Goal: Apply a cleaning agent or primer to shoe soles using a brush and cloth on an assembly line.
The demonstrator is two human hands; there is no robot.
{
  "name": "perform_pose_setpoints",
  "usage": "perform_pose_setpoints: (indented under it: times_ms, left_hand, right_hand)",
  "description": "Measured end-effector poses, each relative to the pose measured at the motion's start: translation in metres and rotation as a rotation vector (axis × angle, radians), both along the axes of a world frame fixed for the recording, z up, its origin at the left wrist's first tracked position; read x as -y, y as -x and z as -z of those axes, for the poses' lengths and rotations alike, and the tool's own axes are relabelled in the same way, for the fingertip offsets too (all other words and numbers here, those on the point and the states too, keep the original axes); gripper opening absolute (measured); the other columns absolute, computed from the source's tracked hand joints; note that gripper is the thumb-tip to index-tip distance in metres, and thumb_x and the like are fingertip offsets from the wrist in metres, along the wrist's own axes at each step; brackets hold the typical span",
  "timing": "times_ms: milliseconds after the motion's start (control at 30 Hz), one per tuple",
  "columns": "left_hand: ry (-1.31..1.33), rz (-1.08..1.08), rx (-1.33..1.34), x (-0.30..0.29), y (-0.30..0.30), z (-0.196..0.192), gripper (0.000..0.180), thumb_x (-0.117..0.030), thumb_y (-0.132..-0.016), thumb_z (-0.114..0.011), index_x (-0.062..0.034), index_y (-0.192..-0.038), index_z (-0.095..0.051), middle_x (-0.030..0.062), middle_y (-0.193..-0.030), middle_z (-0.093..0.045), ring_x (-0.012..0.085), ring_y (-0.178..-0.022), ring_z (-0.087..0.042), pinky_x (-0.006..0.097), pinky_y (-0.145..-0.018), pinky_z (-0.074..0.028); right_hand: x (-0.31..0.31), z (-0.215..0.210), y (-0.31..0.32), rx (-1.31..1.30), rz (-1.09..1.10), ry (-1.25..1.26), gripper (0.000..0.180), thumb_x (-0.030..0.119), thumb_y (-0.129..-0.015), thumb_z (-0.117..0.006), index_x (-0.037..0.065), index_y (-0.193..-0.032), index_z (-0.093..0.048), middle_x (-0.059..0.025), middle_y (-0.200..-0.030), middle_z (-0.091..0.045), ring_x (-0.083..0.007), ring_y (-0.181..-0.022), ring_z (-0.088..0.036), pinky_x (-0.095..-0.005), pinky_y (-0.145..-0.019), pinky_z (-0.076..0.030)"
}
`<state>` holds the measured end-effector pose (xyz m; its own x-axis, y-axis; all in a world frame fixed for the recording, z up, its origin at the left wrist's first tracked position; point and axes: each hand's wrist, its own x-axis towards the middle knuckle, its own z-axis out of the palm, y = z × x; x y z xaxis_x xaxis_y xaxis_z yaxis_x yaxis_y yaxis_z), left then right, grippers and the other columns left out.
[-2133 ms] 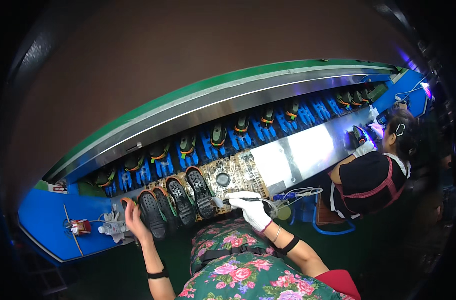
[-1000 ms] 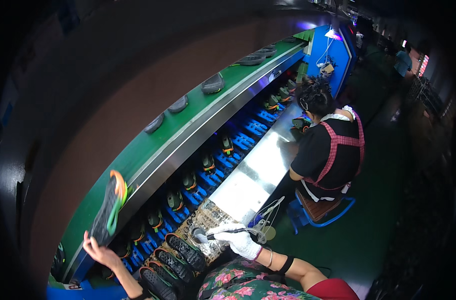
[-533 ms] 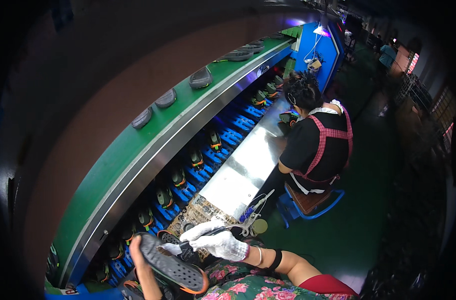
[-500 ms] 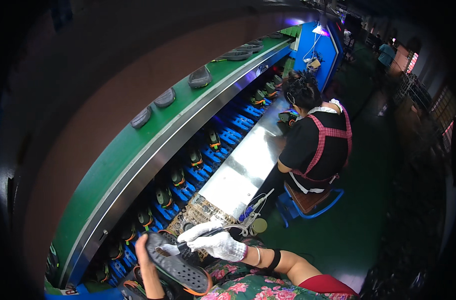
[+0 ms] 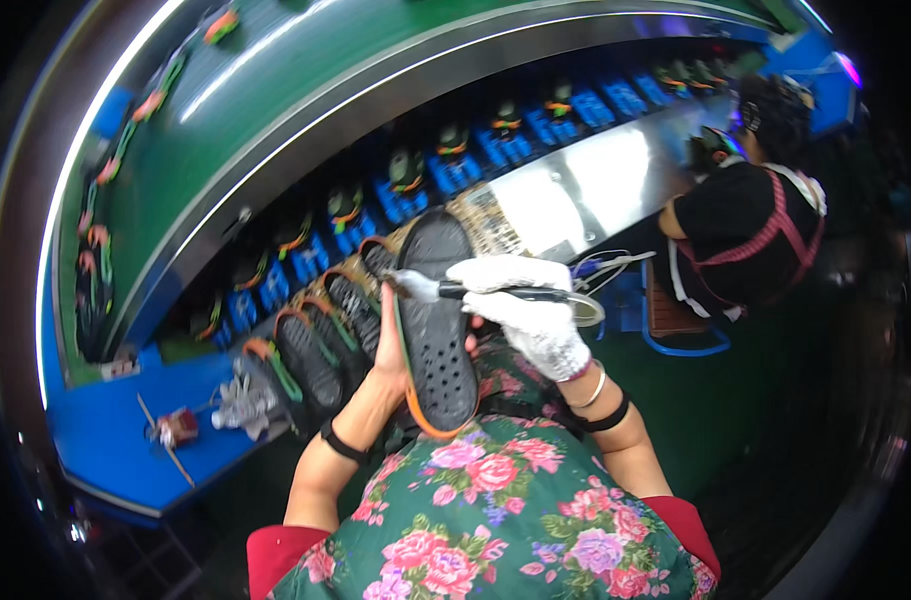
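Observation:
My bare left hand (image 5: 389,345) grips a black shoe sole (image 5: 443,350) with an orange and green rim, its heel end pierced with small holes. The sole is tilted up in front of my apron, inner side facing me. In my white-gloved right hand (image 5: 527,312) is a brush (image 5: 418,287) with a black handle and a pale head. The brush head lies at the sole's left edge, close to my left fingertips. A pale hose or cord runs behind the glove, from around the handle. Several similar soles (image 5: 310,360) lie beyond my left forearm.
Shoes on blue holders (image 5: 403,200) line the machine beneath a green conveyor (image 5: 275,110). A shiny metal plate (image 5: 565,205) reaches toward a seated co-worker (image 5: 755,230) at the right. On the blue table (image 5: 115,430) at left lie crumpled gloves (image 5: 243,405) and a small reddish block (image 5: 178,428).
My view has swung left and down, showing both forearms and the blue table. The sole now stands more upright. The brush has stayed in my right hand, its head now at the sole's left edge.

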<state>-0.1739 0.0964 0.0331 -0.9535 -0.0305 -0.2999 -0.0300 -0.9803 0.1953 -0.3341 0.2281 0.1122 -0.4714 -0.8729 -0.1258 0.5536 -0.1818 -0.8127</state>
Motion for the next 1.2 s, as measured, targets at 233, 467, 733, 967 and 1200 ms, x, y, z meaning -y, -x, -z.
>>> perform_pose_setpoints:
  times_ms: [233,467,733,967,1200]
  left_hand:
    - [-0.083,-0.314,0.064,0.005,0.002,-0.021,0.116,-0.097,-0.082,-0.023,0.0006,-0.136,-0.053,0.0226,-0.108,-0.07,0.0344,-0.092,-0.07,0.048,-0.085,-0.058]
    - [0.094,-0.373,0.033,-0.013,-0.004,-0.017,0.104,-0.092,-0.088,-0.019,-0.0069,-0.135,-0.056,0.0127,-0.113,-0.07,0.0294,-0.098,-0.07,0.042,-0.088,-0.058]
    - [0.35,-0.363,0.206,-0.023,-0.004,-0.009,0.109,-0.092,-0.088,-0.019,-0.0086,-0.155,-0.04,0.0124,-0.148,-0.054,0.0297,-0.135,-0.054,0.046,-0.116,-0.041]
    - [0.136,-0.419,-0.084,-0.024,-0.011,0.009,0.106,-0.093,-0.087,-0.021,-0.012,-0.152,-0.045,0.0136,-0.143,-0.058,0.03,-0.131,-0.058,0.05,-0.113,-0.044]
    - [-0.015,-0.4,-0.517,-0.008,-0.026,0.052,0.11,-0.093,-0.087,-0.02,-0.0102,-0.157,-0.038,0.0133,-0.153,-0.049,0.0313,-0.137,-0.052,0.051,-0.119,-0.036]
  right_hand:
    - [0.021,0.015,-0.009,-0.563,0.068,-0.011,0.023,-0.003,-0.081,-0.079,-0.002,-0.104,-0.078,-0.0131,-0.103,-0.078,-0.0194,-0.087,-0.074,-0.0321,-0.08,-0.06]
    - [0.038,-0.01,-0.008,-1.201,0.217,0.075,0.027,-0.001,-0.078,-0.075,0.005,-0.105,-0.079,-0.0117,-0.106,-0.077,-0.0284,-0.095,-0.074,-0.0378,-0.082,-0.058]
    - [0.039,-0.015,-0.032,-1.475,0.107,0.215,0.035,-0.002,-0.077,-0.076,0.009,-0.11,-0.078,-0.0104,-0.111,-0.077,-0.0281,-0.102,-0.073,-0.0379,-0.089,-0.056]
    - [0.046,-0.02,-0.032,-1.513,0.167,0.171,0.025,-0.005,-0.079,-0.077,0.007,-0.101,-0.079,-0.013,-0.108,-0.077,-0.0278,-0.102,-0.074,-0.0384,-0.089,-0.057]
    - [0.049,-0.02,-0.028,-1.252,0.139,0.245,0.021,-0.005,-0.076,-0.079,0.007,-0.094,-0.079,-0.0133,-0.098,-0.078,-0.0295,-0.093,-0.075,-0.0386,-0.085,-0.058]
